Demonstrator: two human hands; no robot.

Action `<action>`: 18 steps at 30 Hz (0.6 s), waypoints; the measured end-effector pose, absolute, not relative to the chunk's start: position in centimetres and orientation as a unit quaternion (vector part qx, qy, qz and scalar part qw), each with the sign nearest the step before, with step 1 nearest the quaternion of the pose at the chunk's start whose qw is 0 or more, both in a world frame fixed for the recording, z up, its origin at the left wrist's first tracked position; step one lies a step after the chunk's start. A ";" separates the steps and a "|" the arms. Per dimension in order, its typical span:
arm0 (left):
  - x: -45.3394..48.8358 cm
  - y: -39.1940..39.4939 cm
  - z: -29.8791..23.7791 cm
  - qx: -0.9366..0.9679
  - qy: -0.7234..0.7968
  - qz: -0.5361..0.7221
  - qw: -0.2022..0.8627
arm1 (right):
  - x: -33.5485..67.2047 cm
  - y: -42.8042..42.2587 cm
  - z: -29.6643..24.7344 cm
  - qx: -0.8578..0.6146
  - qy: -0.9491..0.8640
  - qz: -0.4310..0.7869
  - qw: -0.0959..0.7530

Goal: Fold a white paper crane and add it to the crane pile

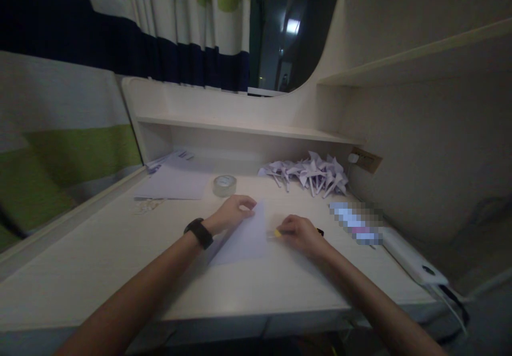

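Observation:
In front of me a folded sheet of white paper (246,241) stands slightly raised off the desk. My left hand (232,213), with a black watch on the wrist, pinches its upper edge between thumb and fingers. To the right of the paper, my right hand (301,233) is closed around a yellow and black utility knife (277,232). The thin blade points left at the paper's right edge; whether it touches cannot be made out. A roll of clear tape (224,185) lies just beyond my left hand.
Paper pinwheels (316,172) are heaped at the back right. A stack of white paper (176,177) lies at the back left, with small pale scraps (149,205) before it. On the right are a blurred-out phone-like object (356,222) and a white power strip (412,257) with cables.

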State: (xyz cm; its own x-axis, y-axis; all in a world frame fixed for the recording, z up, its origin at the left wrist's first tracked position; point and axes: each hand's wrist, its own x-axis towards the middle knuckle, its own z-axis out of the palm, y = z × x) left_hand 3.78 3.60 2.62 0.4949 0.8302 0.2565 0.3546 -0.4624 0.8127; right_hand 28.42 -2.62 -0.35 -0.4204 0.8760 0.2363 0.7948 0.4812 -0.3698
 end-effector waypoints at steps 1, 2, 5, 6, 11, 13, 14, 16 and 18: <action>3.8 3.7 2.4 0.784 0.385 0.338 0.351 | 28.3 -2.7 -0.5 -0.498 -0.838 0.099 0.198; 3.8 3.7 2.3 0.779 0.395 0.342 0.345 | 28.3 -2.8 -0.6 -0.496 -0.840 0.100 0.195; 3.8 3.5 2.0 0.768 0.415 0.353 0.338 | 28.0 -3.0 -0.9 -0.492 -0.842 0.110 0.194; 3.8 3.4 1.9 0.766 0.416 0.353 0.340 | 27.9 -3.0 -1.0 -0.490 -0.842 0.113 0.194; 4.2 3.5 1.3 0.762 0.427 0.344 0.346 | 27.4 -2.9 -1.0 -0.474 -0.850 0.129 0.193; 4.4 3.7 0.8 0.758 0.432 0.342 0.349 | 27.3 -2.9 -1.0 -0.471 -0.850 0.134 0.194; 4.5 3.7 0.6 0.755 0.438 0.344 0.346 | 27.3 -2.8 -1.0 -0.470 -0.850 0.135 0.196; 4.5 3.3 0.0 0.758 0.457 0.355 0.302 | 27.3 -2.8 -1.1 -0.467 -0.850 0.139 0.200; 4.3 2.4 -0.4 0.794 0.450 0.352 0.208 | 27.4 -2.8 -1.2 -0.461 -0.851 0.143 0.206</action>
State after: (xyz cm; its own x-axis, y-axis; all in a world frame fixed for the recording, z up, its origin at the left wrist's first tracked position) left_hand 4.29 2.40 -0.41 0.3467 0.8610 0.3722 0.5688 -0.5085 0.6465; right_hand 27.37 -2.75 -1.21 -0.4902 0.8434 0.2200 0.7257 0.5347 -0.4330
